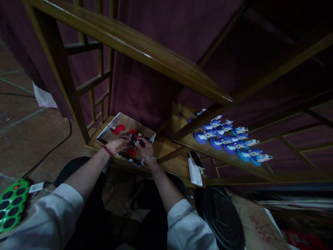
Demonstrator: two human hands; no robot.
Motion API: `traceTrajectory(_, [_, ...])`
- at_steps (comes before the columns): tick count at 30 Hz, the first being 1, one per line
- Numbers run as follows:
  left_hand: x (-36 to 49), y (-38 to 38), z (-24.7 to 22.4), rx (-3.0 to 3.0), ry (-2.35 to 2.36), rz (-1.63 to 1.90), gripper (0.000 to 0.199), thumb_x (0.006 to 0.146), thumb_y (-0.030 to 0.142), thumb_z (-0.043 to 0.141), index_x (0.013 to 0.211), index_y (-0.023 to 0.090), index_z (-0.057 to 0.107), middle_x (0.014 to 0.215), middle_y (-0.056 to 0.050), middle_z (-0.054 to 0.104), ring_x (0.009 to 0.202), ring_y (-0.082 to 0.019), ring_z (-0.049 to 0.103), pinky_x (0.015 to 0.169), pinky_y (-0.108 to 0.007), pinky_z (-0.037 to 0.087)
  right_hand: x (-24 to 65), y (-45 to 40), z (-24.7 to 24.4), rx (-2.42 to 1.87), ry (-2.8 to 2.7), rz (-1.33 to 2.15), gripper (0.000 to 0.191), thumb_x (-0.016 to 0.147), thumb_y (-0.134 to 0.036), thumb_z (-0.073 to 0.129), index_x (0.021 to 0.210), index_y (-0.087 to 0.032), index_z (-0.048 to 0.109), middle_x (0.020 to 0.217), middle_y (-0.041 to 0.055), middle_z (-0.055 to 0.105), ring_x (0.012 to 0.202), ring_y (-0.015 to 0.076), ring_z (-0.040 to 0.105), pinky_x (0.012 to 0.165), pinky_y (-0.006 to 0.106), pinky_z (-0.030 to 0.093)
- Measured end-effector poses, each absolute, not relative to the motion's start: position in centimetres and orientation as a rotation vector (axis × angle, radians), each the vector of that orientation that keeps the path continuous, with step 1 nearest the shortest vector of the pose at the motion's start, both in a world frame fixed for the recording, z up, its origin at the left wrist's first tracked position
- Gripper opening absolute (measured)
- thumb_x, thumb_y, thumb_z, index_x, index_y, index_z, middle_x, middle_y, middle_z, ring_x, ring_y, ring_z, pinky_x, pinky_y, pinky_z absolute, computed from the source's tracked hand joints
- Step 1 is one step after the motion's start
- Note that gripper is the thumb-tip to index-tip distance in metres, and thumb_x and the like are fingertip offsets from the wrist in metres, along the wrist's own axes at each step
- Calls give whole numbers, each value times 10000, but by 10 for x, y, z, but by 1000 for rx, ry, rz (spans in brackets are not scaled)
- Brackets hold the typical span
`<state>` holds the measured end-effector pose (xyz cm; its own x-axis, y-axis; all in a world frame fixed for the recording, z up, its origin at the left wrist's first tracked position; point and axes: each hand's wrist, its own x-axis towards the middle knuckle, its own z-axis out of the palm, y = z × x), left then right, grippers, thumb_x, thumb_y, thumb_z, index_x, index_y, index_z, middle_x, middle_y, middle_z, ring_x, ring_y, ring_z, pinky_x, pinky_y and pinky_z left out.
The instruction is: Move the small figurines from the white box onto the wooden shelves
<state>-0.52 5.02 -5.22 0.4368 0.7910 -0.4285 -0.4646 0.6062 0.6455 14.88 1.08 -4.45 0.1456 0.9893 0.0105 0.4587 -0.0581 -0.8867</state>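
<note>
Figurines on red bases (119, 129) lay in the open box (130, 121), one near its ten o'clock corner. Over the box's middle, your left hand (119, 143) and right hand (146, 150) met at small dark figurines (135, 139), fingers bent close around them; you could not tell whether either hand's fingertips were clamped or slightly apart. At three o'clock from the box, blue-and-purple figurines (229, 139) stood in rows on a shelf (187, 139); a phone (196, 159) lay toward four o'clock.
</note>
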Motion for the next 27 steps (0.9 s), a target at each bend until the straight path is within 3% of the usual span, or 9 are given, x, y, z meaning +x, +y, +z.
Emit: traceTrajectory(27, [6, 50, -43, 407, 853, 843, 154, 690, -3, 567, 603, 119, 529, 632, -23, 582, 631, -120, 583, 641, -287, 528, 155, 18, -45, -1642, -1357, 939, 284, 661, -350, 607, 915, -224, 619, 861, -11, 653, 788, 136, 587, 769, 278, 465])
